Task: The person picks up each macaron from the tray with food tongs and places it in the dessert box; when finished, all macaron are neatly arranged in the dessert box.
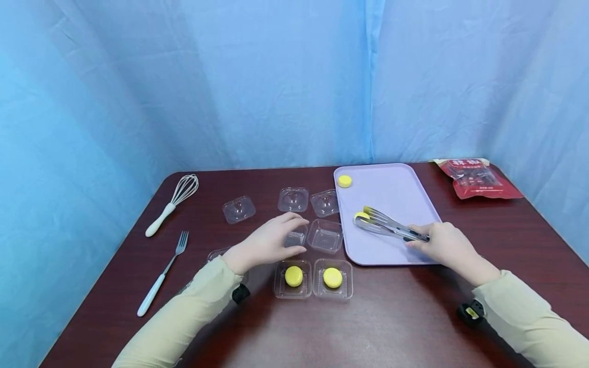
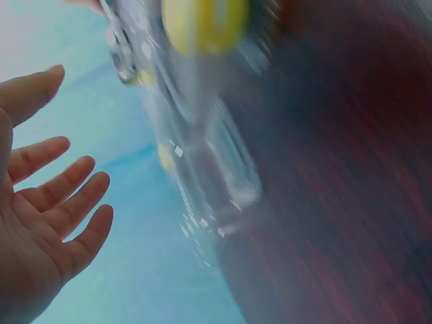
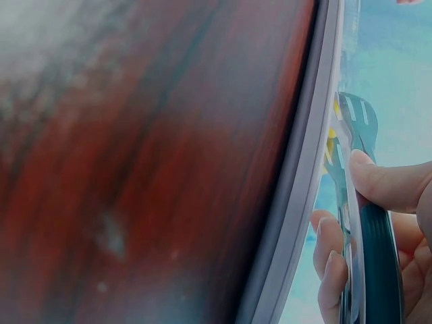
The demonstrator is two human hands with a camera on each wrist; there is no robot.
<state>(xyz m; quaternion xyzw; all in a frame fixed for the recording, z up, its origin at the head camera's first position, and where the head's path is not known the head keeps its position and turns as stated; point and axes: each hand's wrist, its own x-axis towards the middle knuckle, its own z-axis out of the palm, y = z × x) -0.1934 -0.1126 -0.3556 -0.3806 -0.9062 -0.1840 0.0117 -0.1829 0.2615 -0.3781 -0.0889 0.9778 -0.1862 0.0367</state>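
My right hand [image 1: 453, 250] grips metal serving tongs [image 1: 391, 225] over the lilac tray [image 1: 391, 253]. The spread tong tips lie around a yellow macaron [image 1: 361, 216] on the tray; whether they touch it is unclear. In the right wrist view, thumb and fingers squeeze the tongs [image 3: 381, 263] from both sides. My left hand [image 1: 271, 239] hovers with loosely spread fingers over a clear plastic box [image 1: 296, 236], partly hiding it; the left wrist view shows the hand [image 2: 50, 209] holding nothing. Two nearer boxes each contain a macaron [image 1: 293, 276], [image 1: 333, 278].
Another macaron [image 1: 344, 181] lies at the tray's far left corner. A clear box [image 1: 325, 236] stands beside the tray, with clear lids [image 1: 293, 199] behind. A whisk [image 1: 172, 204] and fork [image 1: 163, 273] lie left. A red snack bag [image 1: 478, 179] lies at the back right.
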